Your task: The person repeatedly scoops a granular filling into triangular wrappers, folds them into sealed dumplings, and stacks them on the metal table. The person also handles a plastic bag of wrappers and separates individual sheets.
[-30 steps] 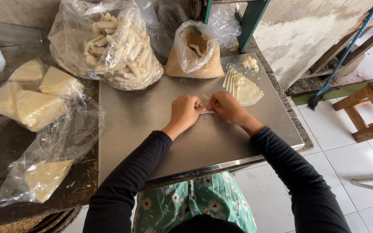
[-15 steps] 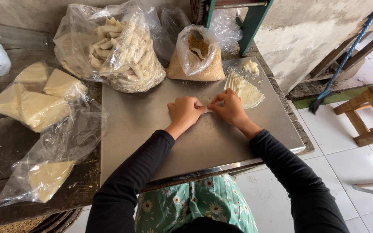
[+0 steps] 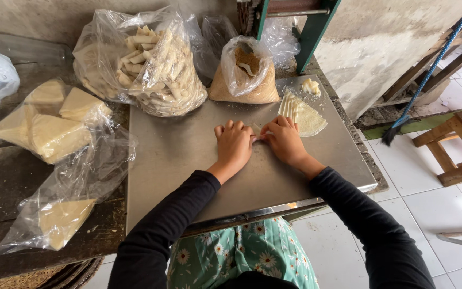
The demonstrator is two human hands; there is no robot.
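My left hand (image 3: 235, 144) and my right hand (image 3: 283, 140) lie side by side, palms down, on a steel work plate (image 3: 183, 160). Their fingers curl over a small pale piece between them, and the piece is almost wholly hidden. Just beyond my right hand lies a fanned stack of thin triangular pastry sheets (image 3: 305, 115). A small lump of pale paste (image 3: 310, 86) sits behind the stack. A clear bag of brown crumbly filling (image 3: 246, 75) with a spoon in it stands at the plate's far edge.
A big clear bag of finished pale rolls (image 3: 151, 69) stands at the back left. Plastic bags of triangular sheet stacks (image 3: 49, 128) lie on the dark wooden bench at left. A green metal frame (image 3: 316, 27), a wooden stool (image 3: 458, 150) and a broom (image 3: 402, 118) stand at right over white floor tiles.
Both hands have stayed together on the plate, their fingers shifting slightly over the hidden piece. The view has tilted a little.
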